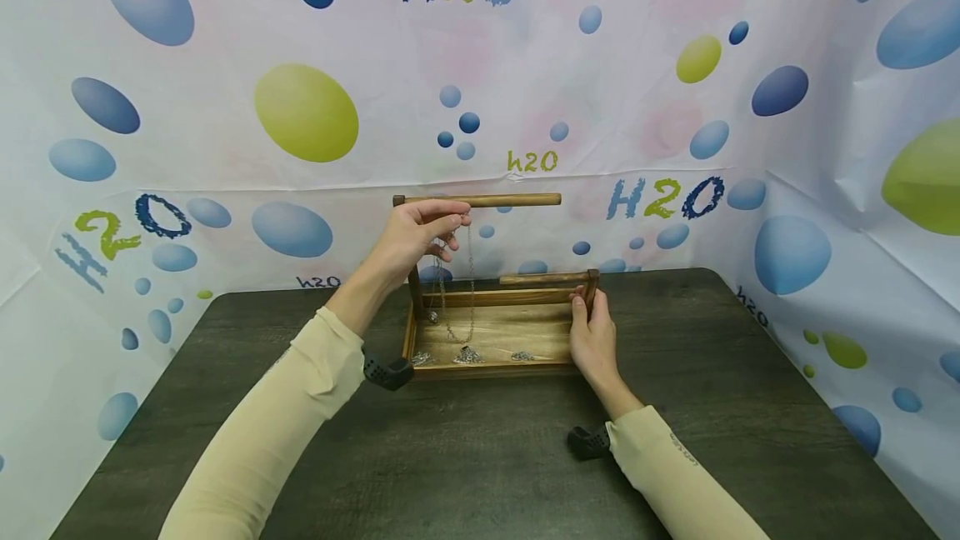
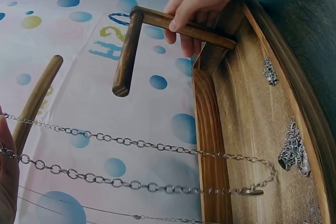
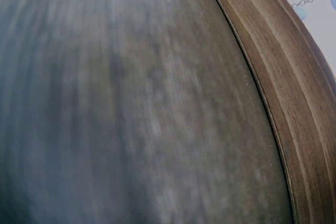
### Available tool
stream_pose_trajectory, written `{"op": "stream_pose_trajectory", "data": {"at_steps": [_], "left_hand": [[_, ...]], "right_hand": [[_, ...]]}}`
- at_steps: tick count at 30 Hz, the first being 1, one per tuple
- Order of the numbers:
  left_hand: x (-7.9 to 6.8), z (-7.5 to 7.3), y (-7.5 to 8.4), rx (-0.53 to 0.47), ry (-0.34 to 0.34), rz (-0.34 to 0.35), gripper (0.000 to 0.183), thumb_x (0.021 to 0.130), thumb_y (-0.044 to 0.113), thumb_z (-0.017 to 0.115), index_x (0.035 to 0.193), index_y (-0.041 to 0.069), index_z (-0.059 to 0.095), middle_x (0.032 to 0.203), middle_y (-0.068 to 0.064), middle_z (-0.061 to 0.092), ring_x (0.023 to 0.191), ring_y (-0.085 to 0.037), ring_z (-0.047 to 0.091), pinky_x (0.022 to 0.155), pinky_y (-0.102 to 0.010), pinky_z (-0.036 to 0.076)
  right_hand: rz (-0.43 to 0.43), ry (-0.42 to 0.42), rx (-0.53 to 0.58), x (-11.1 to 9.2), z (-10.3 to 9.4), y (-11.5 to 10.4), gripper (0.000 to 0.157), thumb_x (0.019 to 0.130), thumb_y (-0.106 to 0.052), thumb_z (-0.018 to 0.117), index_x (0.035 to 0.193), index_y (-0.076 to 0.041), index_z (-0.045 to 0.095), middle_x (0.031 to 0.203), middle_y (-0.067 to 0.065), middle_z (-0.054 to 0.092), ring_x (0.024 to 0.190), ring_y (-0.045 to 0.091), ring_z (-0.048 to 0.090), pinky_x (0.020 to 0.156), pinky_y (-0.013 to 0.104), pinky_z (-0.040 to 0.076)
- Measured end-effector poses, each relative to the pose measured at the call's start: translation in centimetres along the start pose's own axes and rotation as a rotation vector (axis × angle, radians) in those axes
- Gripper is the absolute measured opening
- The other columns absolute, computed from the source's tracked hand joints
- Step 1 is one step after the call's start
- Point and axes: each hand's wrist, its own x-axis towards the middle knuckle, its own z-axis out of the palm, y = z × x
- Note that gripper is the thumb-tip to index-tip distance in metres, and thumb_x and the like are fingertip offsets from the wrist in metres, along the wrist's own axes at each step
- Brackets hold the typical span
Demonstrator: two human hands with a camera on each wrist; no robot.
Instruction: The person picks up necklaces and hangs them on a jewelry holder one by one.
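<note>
A wooden jewelry stand [image 1: 517, 325] with a tray base and two side bars stands on the table. My left hand [image 1: 415, 238] is raised at its taller bar [image 1: 517, 200] and pinches a silver chain necklace [image 1: 472, 290]. The chain hangs in a long loop down over the tray; its links show large in the left wrist view. A finer chain [image 2: 137, 217] hangs beside it. My right hand [image 1: 596, 340] grips the post of the shorter bar [image 1: 540, 279] at the stand's right end, thumb in front. The right wrist view does not show the right hand.
Small piles of silver chain lie along the tray's front: a left pile [image 1: 423, 359], a middle pile [image 1: 468, 355] and a right pile [image 1: 522, 356]. The dark table [image 1: 480, 457] meets a printed backdrop [image 1: 525, 65] behind. Black wrist cameras [image 1: 388, 372] sit on both wrists.
</note>
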Motion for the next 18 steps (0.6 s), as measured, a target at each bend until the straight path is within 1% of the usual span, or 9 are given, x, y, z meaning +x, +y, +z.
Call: {"op": "stream_pose_trajectory", "data": {"at_steps": [7,14,18], "left_hand": [[0.5,0.2,0.5,0.02,0.01,0.007,0.028,0.1,0.012,0.065,0.125,-0.001,0.069,0.106,-0.009,0.073,0.065,-0.014,0.064,0.057,-0.028,0.057],[1.0,0.5,1.0,0.063,0.015,0.002,0.026,0.1,0.014,0.065,0.123,0.002,0.071,0.107,-0.009,0.073,0.067,-0.015,0.064,0.058,-0.029,0.058],[1.3,0.6,1.3,0.067,0.011,0.005,0.027,0.1,0.015,0.065,0.124,0.003,0.07,0.107,-0.009,0.072,0.068,-0.015,0.064,0.059,-0.029,0.058]], "right_hand": [[0.009,-0.008,0.003,-0.1,0.0,0.0,0.037,0.111,-0.028,0.04,0.138,-0.004,0.047,0.13,0.018,0.059,0.119,0.034,0.055,0.097,0.052,0.044],[0.011,0.007,-0.003,-0.1,0.0,-0.1,0.034,0.11,-0.025,0.041,0.136,-0.005,0.049,0.129,0.017,0.06,0.119,0.034,0.056,0.098,0.051,0.044],[0.006,0.009,0.002,-0.1,0.0,-0.1,0.035,0.11,-0.026,0.041,0.137,-0.005,0.049,0.129,0.017,0.06,0.119,0.034,0.056,0.097,0.051,0.044]]}}
